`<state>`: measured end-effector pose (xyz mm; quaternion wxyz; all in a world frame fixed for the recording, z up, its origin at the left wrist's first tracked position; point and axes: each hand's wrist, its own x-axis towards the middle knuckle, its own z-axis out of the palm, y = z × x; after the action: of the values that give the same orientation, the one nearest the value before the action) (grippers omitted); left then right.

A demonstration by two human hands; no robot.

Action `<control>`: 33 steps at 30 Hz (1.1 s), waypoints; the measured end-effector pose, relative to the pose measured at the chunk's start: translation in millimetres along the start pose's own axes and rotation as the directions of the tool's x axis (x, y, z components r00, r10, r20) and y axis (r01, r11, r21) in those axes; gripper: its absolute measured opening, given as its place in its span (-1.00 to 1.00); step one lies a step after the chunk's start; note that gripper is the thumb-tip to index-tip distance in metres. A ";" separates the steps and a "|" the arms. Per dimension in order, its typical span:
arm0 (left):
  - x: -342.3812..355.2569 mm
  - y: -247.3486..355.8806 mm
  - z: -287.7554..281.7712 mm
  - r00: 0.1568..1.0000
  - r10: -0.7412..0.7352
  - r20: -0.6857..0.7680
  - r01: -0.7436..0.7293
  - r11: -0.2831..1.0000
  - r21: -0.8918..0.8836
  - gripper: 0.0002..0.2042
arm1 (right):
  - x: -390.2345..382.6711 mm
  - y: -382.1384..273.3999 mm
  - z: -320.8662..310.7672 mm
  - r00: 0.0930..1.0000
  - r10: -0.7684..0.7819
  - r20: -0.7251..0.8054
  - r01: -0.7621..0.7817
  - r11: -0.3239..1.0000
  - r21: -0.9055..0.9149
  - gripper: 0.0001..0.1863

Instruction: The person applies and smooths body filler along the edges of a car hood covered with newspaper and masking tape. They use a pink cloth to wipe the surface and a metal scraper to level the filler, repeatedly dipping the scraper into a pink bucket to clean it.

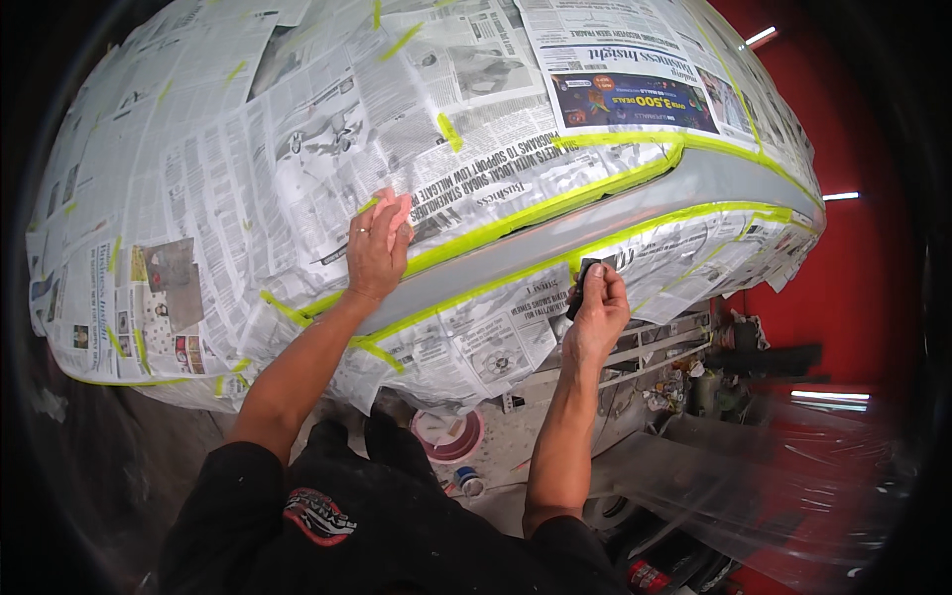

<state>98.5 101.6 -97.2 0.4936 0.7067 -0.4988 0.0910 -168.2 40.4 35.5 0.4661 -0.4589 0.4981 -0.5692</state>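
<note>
1. Left hand [375, 253]: fingers close together and lying fairly flat, pressing a pink cloth [394, 206] against the newspaper masking [198, 178]. The cloth shows just above and to the right of the fingertips; the rest is hidden under the palm.
2. Right hand [598, 307]: fingers and thumb pinched narrow around a small dark block [585, 283], probably a sanding pad, though it is too small to be sure.
3. The block sticks out above the fingertips, long axis roughly upright, top end touching the lower edge of the bare grey strip [555, 243].
4. The grey strip runs between the two hands, long axis slanting up to the right, bordered by yellow-green tape [516, 220].
</note>
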 end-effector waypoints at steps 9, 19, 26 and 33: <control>-1.0 3.0 -1.9 1.000 0.005 0.001 -0.005 0.999 -0.053 -0.69 | 25.1 -21.0 -3.1 0.999 0.018 0.039 -0.018 1.000 -0.005 -0.70; 1.9 1.5 -1.6 1.000 -0.009 0.000 0.009 1.000 -0.029 -0.68 | 20.7 -19.7 -7.3 0.993 0.043 0.110 -0.043 0.999 -0.006 -0.69; -2.2 -0.2 8.7 0.999 0.051 -0.004 -0.051 0.999 0.004 -0.68 | -18.9 8.0 -47.1 1.000 0.006 0.003 -0.005 0.979 -0.203 -0.76; -5.9 -18.4 12.4 0.987 0.148 0.061 -0.151 0.987 0.052 -0.65 | -184.5 154.9 -149.2 0.854 0.327 -0.405 -0.499 0.733 -0.462 -0.59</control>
<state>105.8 95.7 -118.1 0.4507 0.6833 -0.5614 0.1216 -277.4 232.7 -141.6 0.3493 -0.3588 0.7946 -0.3433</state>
